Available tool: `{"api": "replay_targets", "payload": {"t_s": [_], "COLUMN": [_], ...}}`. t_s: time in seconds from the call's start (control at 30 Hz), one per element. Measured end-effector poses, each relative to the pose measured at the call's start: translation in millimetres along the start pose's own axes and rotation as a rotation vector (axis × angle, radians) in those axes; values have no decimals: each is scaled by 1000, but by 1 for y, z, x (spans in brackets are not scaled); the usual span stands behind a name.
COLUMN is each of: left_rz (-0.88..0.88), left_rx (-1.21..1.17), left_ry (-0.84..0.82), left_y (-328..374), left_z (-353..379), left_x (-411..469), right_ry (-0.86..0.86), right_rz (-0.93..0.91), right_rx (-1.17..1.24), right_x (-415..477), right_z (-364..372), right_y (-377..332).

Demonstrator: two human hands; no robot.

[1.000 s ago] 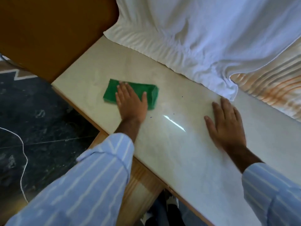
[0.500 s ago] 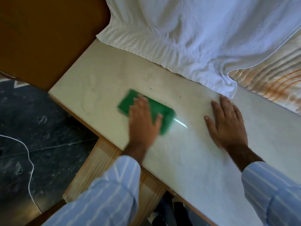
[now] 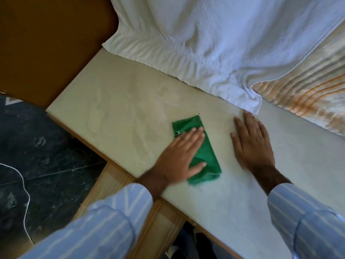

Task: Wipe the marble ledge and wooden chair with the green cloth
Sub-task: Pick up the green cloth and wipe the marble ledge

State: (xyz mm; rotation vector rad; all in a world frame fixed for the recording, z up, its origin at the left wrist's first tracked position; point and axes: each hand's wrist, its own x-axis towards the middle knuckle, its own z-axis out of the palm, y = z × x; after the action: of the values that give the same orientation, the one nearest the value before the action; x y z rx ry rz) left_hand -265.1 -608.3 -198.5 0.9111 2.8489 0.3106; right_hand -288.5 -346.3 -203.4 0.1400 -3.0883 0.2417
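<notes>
A folded green cloth (image 3: pixel 204 157) lies flat on the pale marble ledge (image 3: pixel 115 109), near its front edge. My left hand (image 3: pixel 179 156) presses down on the cloth with fingers spread, covering its left half. Flat on the bare marble just right of the cloth rests my right hand (image 3: pixel 252 143), palm down, fingers apart, holding nothing. A light wooden piece (image 3: pixel 112 186), possibly the chair, shows below the ledge's front edge, partly hidden by my left sleeve.
A white towel (image 3: pixel 205 43) drapes over the back of the ledge, its corner almost touching my right fingertips. An orange-striped fabric (image 3: pixel 308 94) lies behind at right. A brown wooden panel (image 3: pixel 46 43) stands at the far left. A white cord (image 3: pixel 24 186) runs over the dark floor.
My left hand has slid the green cloth from the ledge's left part rightward and toward me, turning it; it is now close to my right hand, which stayed in place.
</notes>
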Motion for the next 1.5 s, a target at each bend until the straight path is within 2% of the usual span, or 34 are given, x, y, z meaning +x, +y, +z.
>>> {"api": "replay_targets", "payload": {"t_s": [0.03, 0.13, 0.17, 0.2, 0.23, 0.33, 0.37, 0.4, 0.5, 0.53, 0.57, 0.6, 0.67, 0.7, 0.73, 0.77, 0.87, 0.93, 1.0, 1.13, 1.3, 1.37, 1.43, 1.5], "left_rz": [-74, -611, -712, -722, -637, -102, -40, -93, -553, -640, -646, -564, -210, -48, 24, -34, -610, -788, -780, -542, -524, -498, -593, -739], "left_rx": [27, 42, 22, 11, 24, 72, 76, 82, 43, 43, 55, 66, 97, 107, 134, 166, 142, 91, 81, 66, 79, -9, -80, -174], "left_ry": [37, 25, 21, 15, 14, -81, -75, -57, -33, -35, -24, -15, -79, -111, -101, -55, -4, 0, 70, 91, 41, 118, 280, 294], "left_y": [-25, -96, -99, -87, -64, 3, -6, -22, -72, -71, -57, -36, 8, 13, 3, -16, -83, -93, -53, 24, 26, 10, -13, -29], "left_z": [-5, -45, -52, -52, -45, -17, -19, -25, -48, -47, -43, -35, -14, -10, -13, -18, -41, -43, -26, 9, -9, -22, -34, -43], "left_x": [4, 39, 52, 62, 66, 41, 39, 44, 78, 87, 93, 95, 82, 72, 69, 69, 62, 46, 24, -23, -22, -20, -19, -22], "right_ry": [2, 11, 12, 9, 2, -7, -7, -9, -21, -27, -31, -32, -37, -41, -41, -38, -38, -46, -43, -26, -57, -48, -60, -169], "right_rz": [-1, -6, -4, -3, -2, -2, -3, -3, 0, 4, 4, 3, -2, -1, 1, 4, 6, 7, 15, 8, 25, 67, 114, 96], "right_rx": [5, 11, 11, 14, 19, 18, 20, 20, 12, 14, 18, 19, 14, 15, 19, 23, 41, 52, 63, 58, 88, 166, 321, 542], "right_x": [1, 1, 1, 1, 0, -1, 0, 0, 0, 0, 1, 0, -1, -1, -2, -2, -1, 0, -1, -1, -3, -2, -1, -2], "right_z": [0, 2, 2, 1, 0, -4, -5, -6, -6, -6, -7, -8, -10, -11, -11, -11, -10, -10, -11, -10, -10, -15, -20, -25], "right_y": [1, 0, 0, 1, 0, -1, -2, -2, -2, -2, -2, -3, -3, -4, -4, -4, -3, -4, -4, -3, -4, -8, -19, -41]}}
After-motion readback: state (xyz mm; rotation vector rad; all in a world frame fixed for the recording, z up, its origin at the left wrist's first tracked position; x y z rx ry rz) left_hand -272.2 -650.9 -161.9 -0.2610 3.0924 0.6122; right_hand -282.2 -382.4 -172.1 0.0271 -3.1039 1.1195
